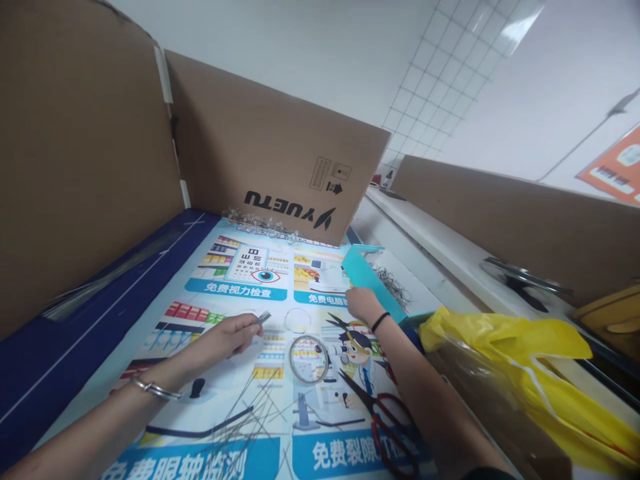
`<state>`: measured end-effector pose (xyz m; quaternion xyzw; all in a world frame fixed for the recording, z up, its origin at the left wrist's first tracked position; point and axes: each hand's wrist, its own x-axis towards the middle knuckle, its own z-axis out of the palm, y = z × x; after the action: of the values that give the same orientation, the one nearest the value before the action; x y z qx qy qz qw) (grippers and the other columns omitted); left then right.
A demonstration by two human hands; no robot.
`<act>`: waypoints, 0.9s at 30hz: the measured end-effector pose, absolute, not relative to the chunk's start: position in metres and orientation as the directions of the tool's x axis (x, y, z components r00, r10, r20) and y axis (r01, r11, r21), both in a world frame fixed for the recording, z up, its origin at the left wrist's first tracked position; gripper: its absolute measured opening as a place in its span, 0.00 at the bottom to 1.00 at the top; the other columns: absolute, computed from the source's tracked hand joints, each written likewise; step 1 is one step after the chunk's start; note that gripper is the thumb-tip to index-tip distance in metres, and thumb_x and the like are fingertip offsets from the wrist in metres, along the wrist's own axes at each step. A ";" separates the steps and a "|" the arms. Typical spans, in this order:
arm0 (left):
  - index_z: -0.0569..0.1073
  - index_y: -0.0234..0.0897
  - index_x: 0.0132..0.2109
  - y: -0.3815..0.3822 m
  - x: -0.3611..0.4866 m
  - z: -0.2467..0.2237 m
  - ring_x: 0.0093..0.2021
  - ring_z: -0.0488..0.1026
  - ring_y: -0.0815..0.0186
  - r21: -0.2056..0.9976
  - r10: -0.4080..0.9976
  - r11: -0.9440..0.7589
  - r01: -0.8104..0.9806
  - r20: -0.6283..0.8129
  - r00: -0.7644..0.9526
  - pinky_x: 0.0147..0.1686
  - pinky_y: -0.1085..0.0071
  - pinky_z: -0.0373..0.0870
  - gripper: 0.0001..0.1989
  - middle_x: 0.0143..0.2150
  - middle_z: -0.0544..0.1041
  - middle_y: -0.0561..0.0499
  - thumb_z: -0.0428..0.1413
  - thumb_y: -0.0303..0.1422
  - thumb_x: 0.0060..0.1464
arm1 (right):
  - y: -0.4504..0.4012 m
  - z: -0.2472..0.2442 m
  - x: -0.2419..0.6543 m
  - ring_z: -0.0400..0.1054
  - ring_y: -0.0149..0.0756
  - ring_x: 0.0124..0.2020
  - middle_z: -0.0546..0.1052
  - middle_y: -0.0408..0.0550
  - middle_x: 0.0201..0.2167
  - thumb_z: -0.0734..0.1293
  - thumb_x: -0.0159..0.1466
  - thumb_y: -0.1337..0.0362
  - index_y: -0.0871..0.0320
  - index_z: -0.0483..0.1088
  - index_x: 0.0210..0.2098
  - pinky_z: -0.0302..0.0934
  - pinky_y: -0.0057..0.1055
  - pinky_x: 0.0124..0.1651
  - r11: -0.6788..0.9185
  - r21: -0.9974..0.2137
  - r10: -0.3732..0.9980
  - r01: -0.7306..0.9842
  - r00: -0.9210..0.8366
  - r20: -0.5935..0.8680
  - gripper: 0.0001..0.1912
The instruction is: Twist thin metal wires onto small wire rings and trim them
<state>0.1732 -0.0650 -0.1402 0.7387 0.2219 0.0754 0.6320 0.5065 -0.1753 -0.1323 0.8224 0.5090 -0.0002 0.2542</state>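
Note:
My left hand (239,333) is closed in a pinch around a small bundle of thin grey wire pieces (265,317), whose ends stick out past the fingertips. My right hand (364,305) is curled beside the turquoise box (356,268); whatever its fingers grip is hidden. Many grey wire bits (391,283) lie tangled in that box. Loose long wires (253,410) are strewn across the printed poster (290,427). Between the hands lie a coil of wire (291,363) and a thinner ring (287,321). Red-handled scissors (376,417) rest open near my right forearm.
Dark blades of another pair of scissors (338,321) show by my right wrist. Cardboard panels (260,140) wall the table's back and left. Crumpled clear plastic bits (265,221) line the back edge. At the right are a yellow plastic bag (505,347) and a white ledge (440,230).

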 end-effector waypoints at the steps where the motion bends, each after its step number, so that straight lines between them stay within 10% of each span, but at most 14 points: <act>1: 0.67 0.34 0.38 -0.065 0.173 -0.141 0.21 0.50 0.73 0.967 0.424 -0.107 0.232 -0.166 0.890 0.23 0.74 0.45 0.19 0.21 0.56 0.59 0.47 0.47 0.55 | -0.175 -0.132 0.509 0.67 0.39 0.45 0.69 0.52 0.49 0.63 0.64 0.59 0.61 0.64 0.51 0.64 0.41 0.45 -0.356 0.412 0.836 0.839 0.482 -0.260 0.18; 27: 0.67 0.35 0.37 -0.059 0.177 -0.148 0.18 0.46 0.75 0.977 0.477 0.004 0.211 -0.188 0.858 0.19 0.75 0.41 0.18 0.19 0.56 0.61 0.48 0.47 0.55 | -0.065 -0.128 0.516 0.67 0.39 0.45 0.69 0.52 0.49 0.63 0.64 0.59 0.60 0.64 0.51 0.64 0.42 0.45 -0.293 0.354 0.931 0.888 0.350 -0.106 0.18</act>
<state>0.1766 -0.0586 -0.1483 0.6985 0.2465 0.1001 0.6643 0.5160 -0.0652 -0.1280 0.8019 0.5670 0.0600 0.1783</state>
